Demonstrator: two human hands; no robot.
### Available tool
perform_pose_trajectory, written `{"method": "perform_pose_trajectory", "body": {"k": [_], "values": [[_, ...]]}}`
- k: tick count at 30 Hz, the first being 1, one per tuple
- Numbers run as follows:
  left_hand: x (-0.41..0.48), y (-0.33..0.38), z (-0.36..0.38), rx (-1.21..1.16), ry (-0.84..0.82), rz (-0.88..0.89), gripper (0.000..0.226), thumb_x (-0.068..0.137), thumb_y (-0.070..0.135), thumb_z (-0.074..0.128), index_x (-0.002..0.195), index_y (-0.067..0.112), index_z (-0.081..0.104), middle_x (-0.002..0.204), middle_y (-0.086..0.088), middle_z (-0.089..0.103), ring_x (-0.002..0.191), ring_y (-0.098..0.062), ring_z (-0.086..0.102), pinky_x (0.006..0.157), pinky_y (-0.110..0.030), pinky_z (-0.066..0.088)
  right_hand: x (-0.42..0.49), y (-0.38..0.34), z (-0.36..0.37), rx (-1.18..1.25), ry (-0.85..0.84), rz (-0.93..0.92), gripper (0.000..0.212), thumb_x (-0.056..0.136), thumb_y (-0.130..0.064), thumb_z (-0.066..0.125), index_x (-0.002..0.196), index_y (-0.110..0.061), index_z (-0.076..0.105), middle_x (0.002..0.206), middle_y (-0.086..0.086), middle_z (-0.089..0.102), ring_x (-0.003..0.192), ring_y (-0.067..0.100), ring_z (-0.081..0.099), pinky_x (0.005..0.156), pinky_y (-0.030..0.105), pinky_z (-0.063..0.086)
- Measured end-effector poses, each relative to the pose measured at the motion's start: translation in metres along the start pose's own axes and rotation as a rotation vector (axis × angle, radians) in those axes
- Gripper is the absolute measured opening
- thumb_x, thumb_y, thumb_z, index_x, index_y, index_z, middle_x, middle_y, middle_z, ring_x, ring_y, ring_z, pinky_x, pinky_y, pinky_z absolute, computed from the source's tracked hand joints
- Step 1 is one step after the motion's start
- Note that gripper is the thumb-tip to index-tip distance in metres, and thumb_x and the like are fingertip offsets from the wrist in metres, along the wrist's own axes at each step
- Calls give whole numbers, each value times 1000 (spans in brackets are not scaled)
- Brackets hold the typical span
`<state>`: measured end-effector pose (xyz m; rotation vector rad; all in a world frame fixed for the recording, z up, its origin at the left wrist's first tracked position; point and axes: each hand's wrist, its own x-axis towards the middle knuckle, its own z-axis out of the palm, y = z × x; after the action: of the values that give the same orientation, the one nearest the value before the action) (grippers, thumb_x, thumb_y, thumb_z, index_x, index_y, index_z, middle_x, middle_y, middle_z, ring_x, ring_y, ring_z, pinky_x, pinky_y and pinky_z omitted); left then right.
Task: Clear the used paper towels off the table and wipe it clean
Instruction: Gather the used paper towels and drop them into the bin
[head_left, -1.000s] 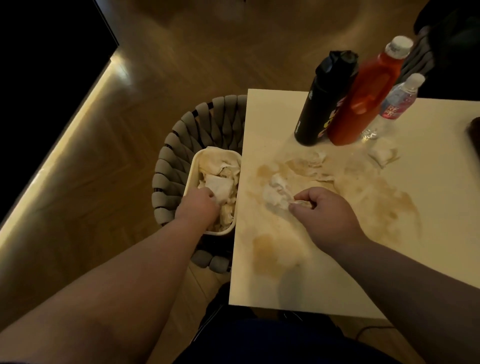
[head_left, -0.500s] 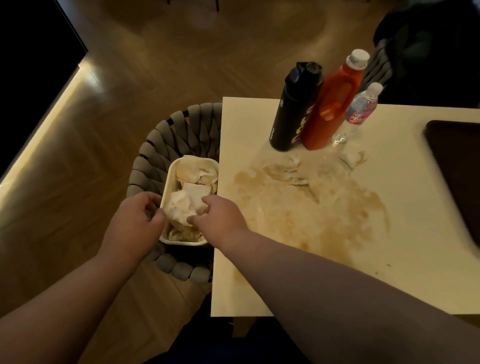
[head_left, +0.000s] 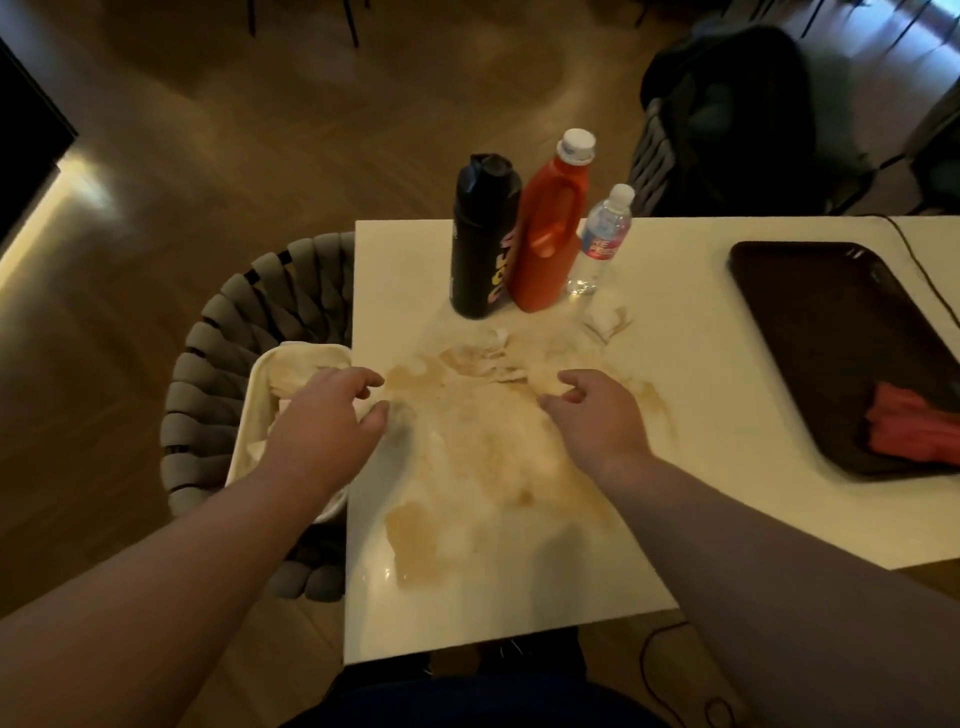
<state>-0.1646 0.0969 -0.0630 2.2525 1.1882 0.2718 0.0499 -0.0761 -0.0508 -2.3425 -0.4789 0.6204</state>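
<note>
A pale worktop (head_left: 691, 426), smeared with a wide brown spill (head_left: 467, 462), spreads beneath a person's two bare grips. A woven grey chair (head_left: 218, 358) stands on the outer side of the left grip, and a dark tray (head_left: 810, 332) lies well to the right of the right grip. Under the left grip (head_left: 327, 415), which hovers released, loosely bent and holding nothing, a white tub (head_left: 249, 410) of discarded towels sits against the worktop's edge. The right grip (head_left: 592, 410), likewise slack and empty, reaches over the spill. Ahead of it stand a black flask (head_left: 480, 249), an orange jug (head_left: 550, 244) and a small water bottle (head_left: 602, 239). The soggy paper towels (head_left: 483, 358) lie flattened just beyond it and to its left. A second crumpled towel (head_left: 605, 317) sits farther ahead, near the water bottle. The step in hand appears to be gathering these last scraps. Wet paper will probably tear, so the pile is best scooped whole with spread fingers rather than pinched by a corner. It should then be carried low across to the tub, clear of the bottles. A red cloth (head_left: 914, 431) on the tray looks the likely wiper afterwards.
</note>
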Motion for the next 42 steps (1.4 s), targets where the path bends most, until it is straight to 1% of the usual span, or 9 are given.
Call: {"method": "perform_pose_trajectory", "body": {"k": [2,8,14,17,22,29,34,37,42], "values": [[12,27,12,41,-68,28,36,94,41,66,128,30,65,111,10,59,98,-14,62,87,-38,56,10,17,-30,3,70,29,44,90,-33,74,131,-20,67,95,-4,68,88,17,64,80,28,47],[45,89,65,212,-296,76,64,92,51,63,150,30,44,145,-2,45,125,-26,54,99,-44,52,14,64,-86,-20,136,104,43,93,-35,70,133,-21,64,98,-6,64,87,15,61,79,30,45],[84,118,114,335,-402,109,57,91,54,54,142,30,47,136,-3,44,115,-31,58,86,-39,52,19,106,-100,-63,128,120,43,93,-29,70,133,-14,65,98,-1,65,93,21,60,85,34,49],[91,119,126,339,-345,73,32,95,32,57,126,26,59,132,-6,48,106,-30,60,85,-39,53,32,111,-100,-63,114,115,42,93,-28,69,132,-14,65,97,-2,66,92,20,60,83,32,47],[94,114,130,360,-388,115,35,95,11,49,123,21,68,120,-3,45,102,-27,59,90,-37,52,58,101,-87,-17,72,87,39,92,-27,70,129,-17,67,87,-3,65,84,16,61,78,30,47],[83,115,106,226,-261,120,27,97,12,52,108,13,77,109,-5,61,92,-21,61,82,-30,51,113,75,-58,-55,18,46,46,89,-31,72,133,-19,64,108,3,67,104,23,63,97,38,50],[52,103,82,123,-140,125,23,97,14,61,112,17,78,103,3,63,89,-8,55,80,-17,36,152,55,-44,-104,69,34,47,88,-35,71,131,-16,62,115,6,69,107,27,65,81,29,45],[39,90,77,90,-98,90,22,96,16,64,113,19,77,100,9,58,89,-3,48,81,-11,32,166,45,-35,-101,71,40,45,89,-36,72,128,-16,63,119,5,69,108,28,65,80,27,43],[30,79,72,69,-64,59,20,95,14,67,111,18,78,98,10,55,89,-4,51,86,-18,39,174,40,-29,-162,97,55,28,92,-32,65,117,-20,69,114,2,70,102,25,65,81,31,50]]}}
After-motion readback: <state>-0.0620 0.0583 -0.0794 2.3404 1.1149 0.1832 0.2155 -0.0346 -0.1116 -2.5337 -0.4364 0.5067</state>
